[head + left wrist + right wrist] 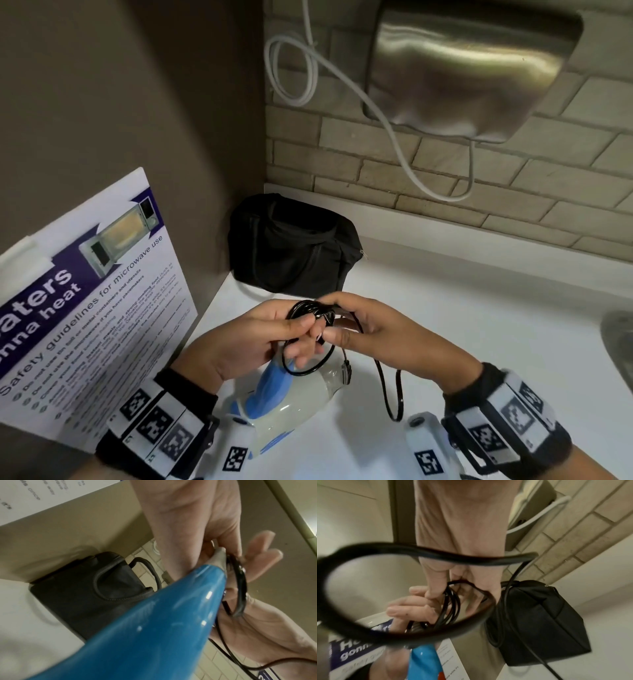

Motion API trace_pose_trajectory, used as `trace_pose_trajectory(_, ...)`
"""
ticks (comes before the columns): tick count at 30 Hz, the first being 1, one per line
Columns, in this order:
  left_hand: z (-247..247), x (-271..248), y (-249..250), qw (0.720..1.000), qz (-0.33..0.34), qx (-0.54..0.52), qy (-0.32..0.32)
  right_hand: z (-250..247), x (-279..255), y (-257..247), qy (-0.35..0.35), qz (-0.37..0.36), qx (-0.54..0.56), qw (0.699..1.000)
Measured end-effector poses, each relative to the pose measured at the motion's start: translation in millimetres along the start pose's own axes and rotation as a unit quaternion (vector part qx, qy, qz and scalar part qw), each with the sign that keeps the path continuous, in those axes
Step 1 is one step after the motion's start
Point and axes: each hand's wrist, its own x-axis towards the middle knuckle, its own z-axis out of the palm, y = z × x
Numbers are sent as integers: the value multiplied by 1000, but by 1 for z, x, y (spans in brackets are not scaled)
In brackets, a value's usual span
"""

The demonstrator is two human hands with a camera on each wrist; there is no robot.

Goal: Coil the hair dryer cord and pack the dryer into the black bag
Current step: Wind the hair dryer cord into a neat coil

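Observation:
A white and blue hair dryer (284,401) lies on the white counter (479,325) under my hands. Its black cord (308,310) is gathered into a small coil. My left hand (301,337) pinches the coil between thumb and fingers. My right hand (334,322) grips the same coil from the right. A loose stretch of cord (394,394) hangs in a loop near my right wrist. The black bag (291,250) stands in the back corner, just behind my hands. In the left wrist view the blue handle (163,622) runs up to the coil (240,585). In the right wrist view a blurred loop (368,626) crosses the bundle (452,604).
A microwave safety poster (89,308) leans on the left wall. A steel hand dryer (472,68) and a looped white cable (294,68) hang on the brick wall above. A sink edge (620,342) shows at the far right.

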Motion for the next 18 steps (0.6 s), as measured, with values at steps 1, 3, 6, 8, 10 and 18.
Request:
trace_pose_trajectory(1,-1,-1,1,1000,4,1,-7,-1,1,0,-2,8,36,999)
trace_pose_trajectory(3,-5,-3,2,1000,12,16,-20,-2,2,0,-4,12,85,996)
trace_pose_trajectory(6,-8,-2,1,999,14,41,-6,-4,2,3,8,17,153,988)
trace_pose_trajectory(8,-8,-2,1,999,6,45,6,-3,4,4,14,37,181,983)
trace_pose_trajectory(10,-8,0,4,999,-13,43,9,0,6,6,15,55,157,986)
trace_pose_trajectory(18,-6,8,11,995,-65,67,45,3,3,-2,15,75,67,995)
